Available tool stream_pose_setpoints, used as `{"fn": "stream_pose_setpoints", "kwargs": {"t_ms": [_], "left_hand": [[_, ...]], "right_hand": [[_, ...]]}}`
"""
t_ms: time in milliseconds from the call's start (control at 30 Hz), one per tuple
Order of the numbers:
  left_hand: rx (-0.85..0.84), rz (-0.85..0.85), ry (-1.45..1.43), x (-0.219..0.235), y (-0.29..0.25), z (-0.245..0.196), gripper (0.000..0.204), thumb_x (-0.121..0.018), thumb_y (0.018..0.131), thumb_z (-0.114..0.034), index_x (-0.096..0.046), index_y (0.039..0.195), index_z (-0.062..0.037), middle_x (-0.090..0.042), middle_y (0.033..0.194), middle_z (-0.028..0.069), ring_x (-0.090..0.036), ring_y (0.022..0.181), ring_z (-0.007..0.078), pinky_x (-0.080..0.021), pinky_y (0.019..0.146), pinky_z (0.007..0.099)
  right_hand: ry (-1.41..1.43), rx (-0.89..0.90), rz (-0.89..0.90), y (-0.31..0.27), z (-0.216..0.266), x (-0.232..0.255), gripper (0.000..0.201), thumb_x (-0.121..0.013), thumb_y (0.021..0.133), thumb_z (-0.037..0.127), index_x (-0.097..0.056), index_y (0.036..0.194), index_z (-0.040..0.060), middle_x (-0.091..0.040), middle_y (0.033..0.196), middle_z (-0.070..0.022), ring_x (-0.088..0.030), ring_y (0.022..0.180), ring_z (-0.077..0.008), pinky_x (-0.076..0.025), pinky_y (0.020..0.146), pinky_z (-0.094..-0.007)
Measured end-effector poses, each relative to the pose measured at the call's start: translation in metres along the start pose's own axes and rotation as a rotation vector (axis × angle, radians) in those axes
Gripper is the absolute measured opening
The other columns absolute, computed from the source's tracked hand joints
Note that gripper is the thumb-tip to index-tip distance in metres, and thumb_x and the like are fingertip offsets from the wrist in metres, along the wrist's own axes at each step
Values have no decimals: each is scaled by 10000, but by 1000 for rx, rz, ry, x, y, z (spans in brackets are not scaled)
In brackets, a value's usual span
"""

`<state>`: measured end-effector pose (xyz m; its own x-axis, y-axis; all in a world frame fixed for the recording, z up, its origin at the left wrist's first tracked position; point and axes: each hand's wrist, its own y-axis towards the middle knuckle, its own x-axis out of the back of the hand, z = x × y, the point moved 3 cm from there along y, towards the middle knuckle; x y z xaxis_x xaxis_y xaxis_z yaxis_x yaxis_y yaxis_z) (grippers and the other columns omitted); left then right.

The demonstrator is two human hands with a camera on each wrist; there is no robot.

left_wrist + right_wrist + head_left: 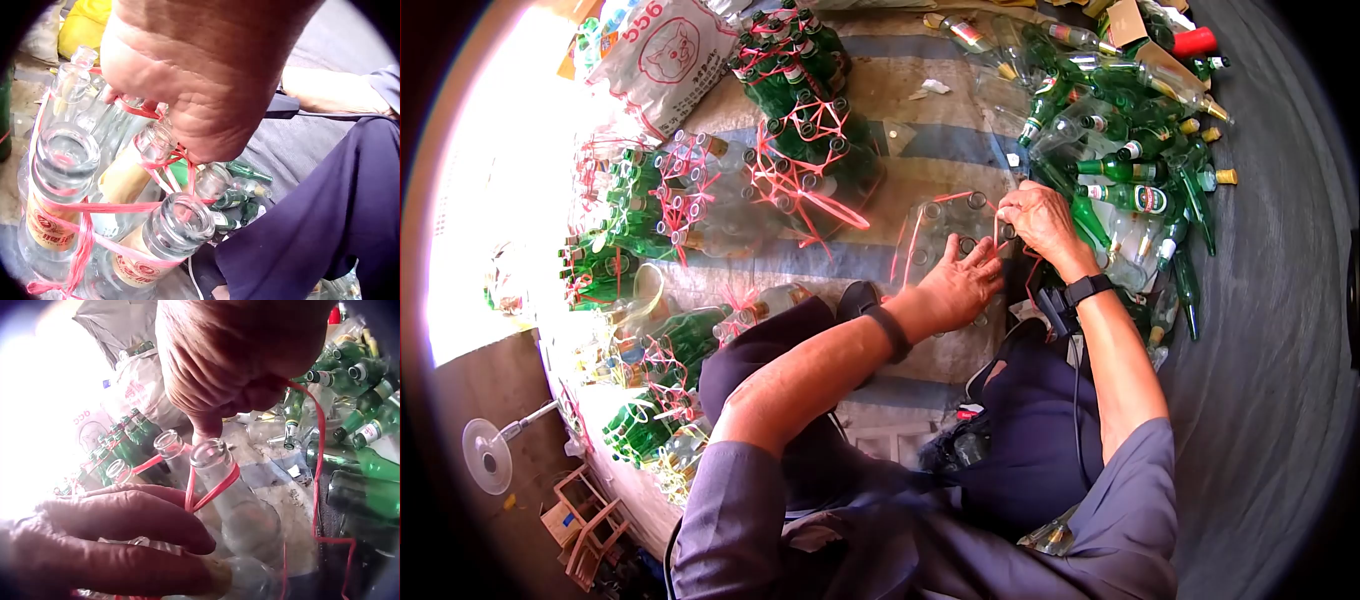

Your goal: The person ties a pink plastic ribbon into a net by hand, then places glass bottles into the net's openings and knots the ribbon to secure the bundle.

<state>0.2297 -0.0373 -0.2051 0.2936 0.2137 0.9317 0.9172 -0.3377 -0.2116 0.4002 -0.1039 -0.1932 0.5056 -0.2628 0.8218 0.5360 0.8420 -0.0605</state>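
A cluster of clear glass bottles with beige labels stands upright between the person's legs. Red plastic twine runs around and between the bottle necks. Across the bottle tops lies the left hand, its fingers extended and spread. In the right wrist view, those fingers reach beside a neck looped with twine. The right hand is at the cluster's right side, fingers curled around the red twine, whose tail hangs down from it. Its fingertips are partly hidden behind the hand in the right wrist view.
A heap of loose green and clear bottles lies to the right. Tied bundles of green bottles and clear bottles stand at the left and back. A printed white sack sits behind them; a fan is far left.
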Motion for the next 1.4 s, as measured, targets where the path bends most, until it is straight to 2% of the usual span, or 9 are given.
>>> {"fn": "stream_pose_setpoints", "kwargs": {"t_ms": [167,367,433,633,733,867,967,1067,1400], "left_hand": [[15,17,-25,5,2,-2,394,-562,876,-215,-603,1253,-106,-458,1420,118,-297,1431,357,-244,1068,716],[-30,15,50,10,6,0,371,-576,855,-228,-629,1195,-89,-508,1370,132,-341,1404,370,-194,1099,702],[-25,-21,6,9,7,2,355,-580,846,-227,-640,1163,-80,-545,1330,135,-337,1406,371,-194,1107,692],[14,-202,-126,22,2,6,289,-625,784,-208,-668,1041,-83,-616,1186,110,-434,1301,344,-274,1065,637],[56,-370,-182,26,3,11,245,-636,765,-192,-675,981,-82,-626,1137,98,-469,1233,324,-315,1049,556],[145,-374,-360,21,8,21,268,-639,764,-193,-688,1005,-84,-606,1161,116,-478,1215,324,-331,1053,495],[288,-401,-351,17,10,27,308,-638,771,-223,-698,1048,-103,-557,1281,148,-487,1204,343,-355,1043,477],[380,-277,-459,13,14,35,316,-622,787,-263,-702,1056,-118,-431,1462,173,-491,1213,367,-397,1006,521],[480,-136,-610,10,28,37,225,-656,757,-249,-662,906,-80,-410,1487,89,-502,1205,352,-413,970,523]], "right_hand": [[10,-18,20,9,-15,-10,162,-673,839,215,-753,884,81,-666,849,-155,-650,849,-371,-512,741,-451],[328,-262,167,17,-43,-27,218,-650,823,189,-752,935,32,-719,842,-166,-692,778,-248,-528,722,-367],[431,-289,145,15,-51,-35,211,-658,825,152,-752,924,-8,-675,685,-68,-605,655,-138,-486,630,-318],[908,-737,241,10,-57,-51,182,-667,783,128,-764,889,17,-610,646,8,-483,523,-69,-337,454,-248],[1013,-768,146,9,-58,-56,145,-674,787,116,-755,872,31,-522,591,44,-370,476,-22,-223,425,-222],[1020,-853,152,13,-53,-58,86,-683,786,111,-724,770,37,-501,578,46,-374,467,-43,-237,424,-241],[881,-892,207,18,-48,-53,135,-690,778,103,-653,658,54,-472,560,40,-371,460,-61,-227,419,-257],[765,-968,240,21,-48,-53,239,-694,802,147,-595,598,71,-462,551,42,-337,440,-53,-205,403,-255],[484,-792,450,35,-48,-46,226,-665,757,148,-562,565,87,-445,531,39,-348,431,-71,-199,401,-284]]}}
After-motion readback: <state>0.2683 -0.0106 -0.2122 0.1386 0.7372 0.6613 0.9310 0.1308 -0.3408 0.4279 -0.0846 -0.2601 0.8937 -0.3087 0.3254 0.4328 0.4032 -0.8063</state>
